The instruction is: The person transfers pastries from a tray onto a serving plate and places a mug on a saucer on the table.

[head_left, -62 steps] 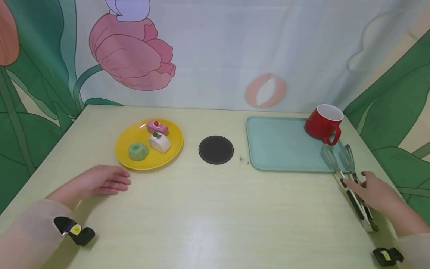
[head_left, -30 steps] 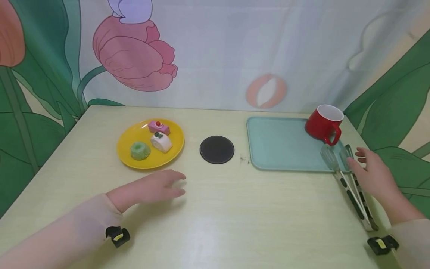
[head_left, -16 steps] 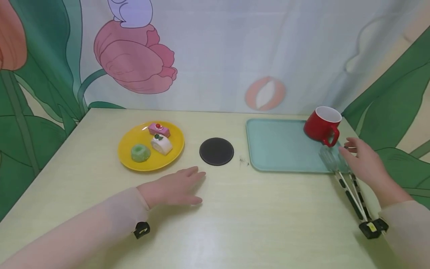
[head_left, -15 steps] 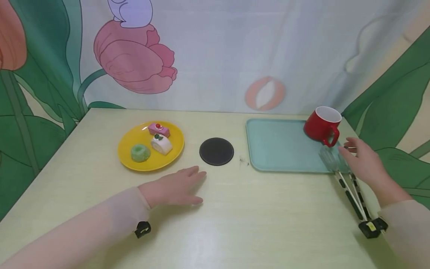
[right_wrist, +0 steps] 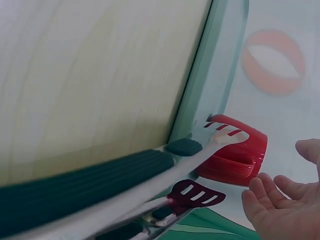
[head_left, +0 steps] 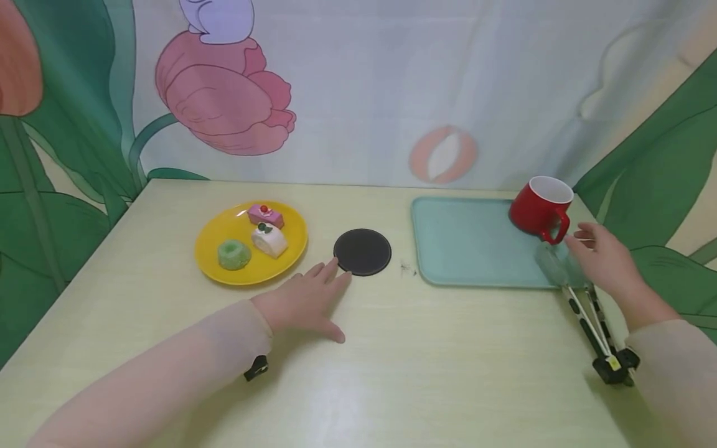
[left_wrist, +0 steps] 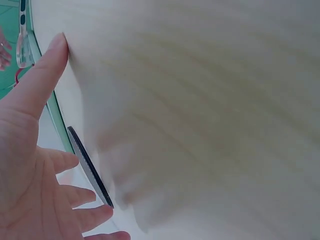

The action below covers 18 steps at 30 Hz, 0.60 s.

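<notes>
In the head view my left hand (head_left: 308,302) is spread flat over the table, its fingertips right at the near edge of a round black coaster (head_left: 363,252). The left wrist view shows the same coaster (left_wrist: 89,167) edge-on beside the fingertips. My right hand (head_left: 607,264) has loosely bent fingers close by the handle of a red mug (head_left: 529,208) with a white inside. From the right wrist, the hand (right_wrist: 290,212) appears beside the mug (right_wrist: 257,145), holding nothing. Metal tongs (head_left: 582,317) with dark grips lie below the right hand, their slotted heads on the tray's corner.
The mug stands at the far right of a light blue tray (head_left: 467,242). To the left is a yellow plate (head_left: 206,246) bearing a green ring cake (head_left: 234,254), a white roll cake (head_left: 270,241) and a pink cake slice (head_left: 263,216). A printed curtain (head_left: 358,93) hangs behind.
My left hand has moved from beside the plate rightward to the coaster, its fingers spreading. My right hand has moved from the tongs' handles forward towards the mug's handle. The objects stay put.
</notes>
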### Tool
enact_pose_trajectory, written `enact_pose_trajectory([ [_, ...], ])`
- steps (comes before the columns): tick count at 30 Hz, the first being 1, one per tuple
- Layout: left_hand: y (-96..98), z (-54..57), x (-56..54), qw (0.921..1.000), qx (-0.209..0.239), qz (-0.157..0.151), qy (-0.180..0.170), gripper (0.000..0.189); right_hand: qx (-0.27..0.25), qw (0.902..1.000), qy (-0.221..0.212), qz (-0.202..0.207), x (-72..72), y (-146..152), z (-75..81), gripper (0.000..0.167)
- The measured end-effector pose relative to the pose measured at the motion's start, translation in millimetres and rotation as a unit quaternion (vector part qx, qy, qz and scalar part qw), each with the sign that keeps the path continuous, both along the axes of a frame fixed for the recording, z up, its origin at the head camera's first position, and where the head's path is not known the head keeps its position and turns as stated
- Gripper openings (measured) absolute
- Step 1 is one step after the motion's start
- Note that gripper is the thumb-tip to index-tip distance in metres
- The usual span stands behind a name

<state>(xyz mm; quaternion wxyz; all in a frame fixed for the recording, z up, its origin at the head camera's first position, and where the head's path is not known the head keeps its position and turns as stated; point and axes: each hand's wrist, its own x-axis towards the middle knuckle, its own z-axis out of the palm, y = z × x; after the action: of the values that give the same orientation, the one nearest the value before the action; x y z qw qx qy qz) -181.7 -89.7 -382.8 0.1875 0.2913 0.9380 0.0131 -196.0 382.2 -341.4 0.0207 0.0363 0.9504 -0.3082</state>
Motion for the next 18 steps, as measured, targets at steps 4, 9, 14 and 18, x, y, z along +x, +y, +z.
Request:
enact_pose_trajectory([
  [4,7.0,1.7,-3.9,1.0,-0.006,-0.004,-0.002,0.114,-0.009,0.9999,-0.006,-0.006,-3.8,3,-0.9,0.077],
  [9,10.0,-1.7,-10.6,0.9995,-0.018,-0.01,-0.025,0.118,-0.017,0.9997,-0.016,-0.011,-10.2,3,-2.1,0.08],
  [14,9.1,-2.4,-14.5,0.9987,-0.025,-0.008,-0.045,0.121,-0.022,0.9995,-0.018,-0.011,-18.6,0,-2.8,0.076],
  [18,9.7,1.2,-13.9,0.9983,-0.031,-0.003,-0.048,0.119,-0.027,0.9992,-0.023,-0.016,-28.5,-3,-2.0,0.077],
])
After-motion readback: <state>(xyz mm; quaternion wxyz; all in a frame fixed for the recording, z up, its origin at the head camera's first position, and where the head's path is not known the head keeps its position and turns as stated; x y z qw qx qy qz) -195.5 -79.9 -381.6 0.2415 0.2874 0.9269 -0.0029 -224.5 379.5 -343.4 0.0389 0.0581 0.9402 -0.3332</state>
